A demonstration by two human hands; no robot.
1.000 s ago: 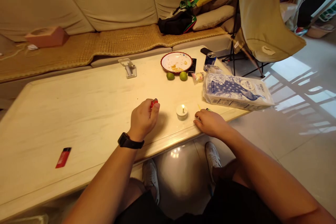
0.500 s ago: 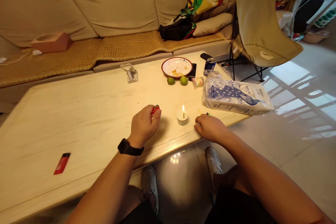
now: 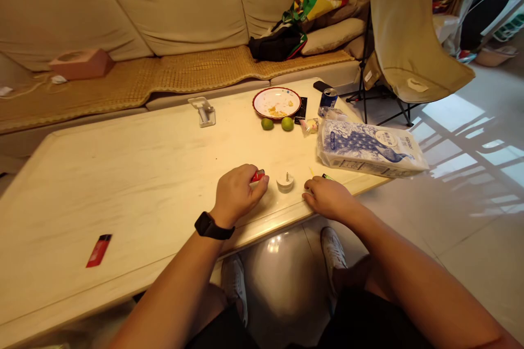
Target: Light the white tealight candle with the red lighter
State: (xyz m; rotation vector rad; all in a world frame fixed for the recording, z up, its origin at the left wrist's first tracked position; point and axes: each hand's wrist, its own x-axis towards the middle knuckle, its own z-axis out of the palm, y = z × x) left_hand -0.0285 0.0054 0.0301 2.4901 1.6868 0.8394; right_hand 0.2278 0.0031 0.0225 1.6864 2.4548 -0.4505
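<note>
A small round candle (image 3: pixel 285 182) in a low cup stands near the table's front edge, its dark wick bare of flame. Just left of it, my left hand (image 3: pixel 239 192) is closed around a red lighter (image 3: pixel 258 175), whose metal top points toward the candle. My right hand (image 3: pixel 329 196) rests on the table to the candle's right, fingers curled; whatever they may hold is hidden. Beyond its knuckles shows the end of a small green and black item (image 3: pixel 327 177). A thin yellow stick (image 3: pixel 311 172) lies close to its fingertips.
Another red lighter (image 3: pixel 99 251) lies at the left of the table (image 3: pixel 135 191). Farther back are a white phone stand (image 3: pixel 203 112), a plate with scraps (image 3: pixel 270 102), two limes (image 3: pixel 287 124) and a blue can (image 3: pixel 328 101). A tissue pack (image 3: pixel 368 147) lies on the right.
The candle's flame has gone out. My left hand has moved right, toward the candle, with the red lighter still in it. My right hand has stayed in place.
</note>
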